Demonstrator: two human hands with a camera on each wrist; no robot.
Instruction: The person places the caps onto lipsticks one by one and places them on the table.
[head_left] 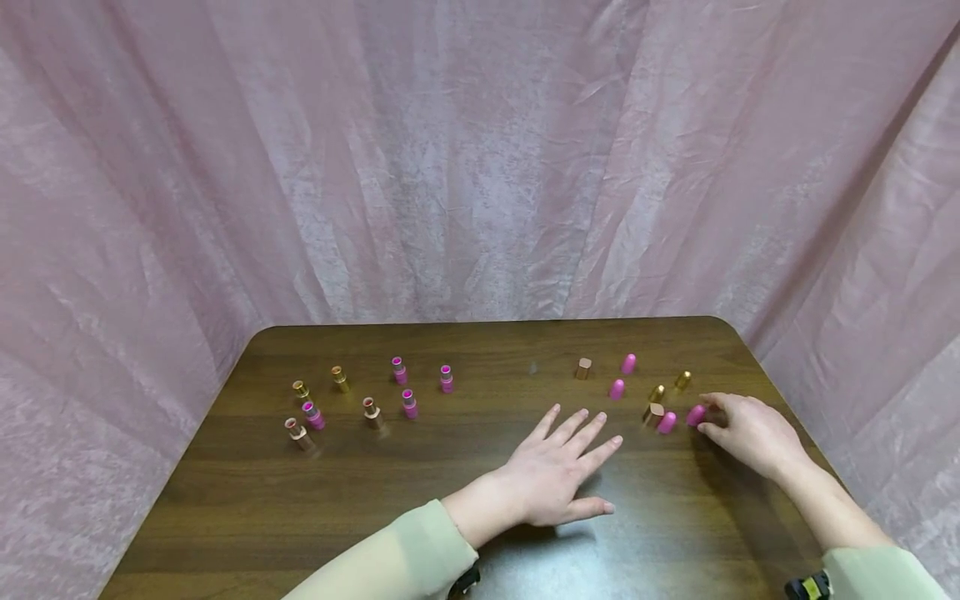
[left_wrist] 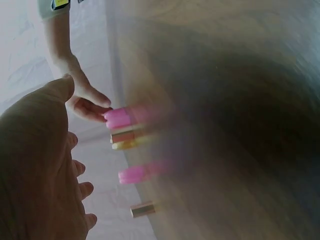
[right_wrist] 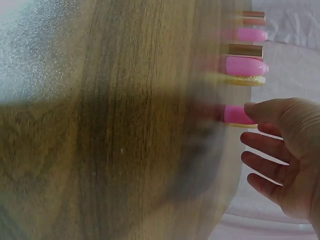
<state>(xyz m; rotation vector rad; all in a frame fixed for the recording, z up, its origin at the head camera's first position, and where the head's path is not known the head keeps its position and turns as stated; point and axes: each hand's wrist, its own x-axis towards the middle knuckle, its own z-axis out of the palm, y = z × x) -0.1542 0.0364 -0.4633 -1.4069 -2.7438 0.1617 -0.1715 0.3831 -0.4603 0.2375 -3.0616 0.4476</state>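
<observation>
My right hand (head_left: 750, 433) pinches a pink lipstick cap (head_left: 696, 415) between thumb and fingertips at the table's right side. In the right wrist view the thumb lies on this pink cap (right_wrist: 237, 114), and the other fingers are spread behind it. Close by stand another pink cap (head_left: 667, 422), a copper square cap (head_left: 654, 414) and two gold caps, one (head_left: 657, 393) beside the copper one and one (head_left: 683, 380) farther back. My left hand (head_left: 558, 471) is held palm down over the middle of the table, fingers spread, holding nothing.
Farther back on the right stand two pink caps (head_left: 617, 389) and a copper cap (head_left: 583, 368). Several uncapped lipstick tubes stand on the left: pink (head_left: 409, 404), gold (head_left: 340, 379) and copper (head_left: 372, 413). Pink curtains (head_left: 480, 167) hang behind the wooden table (head_left: 480, 342).
</observation>
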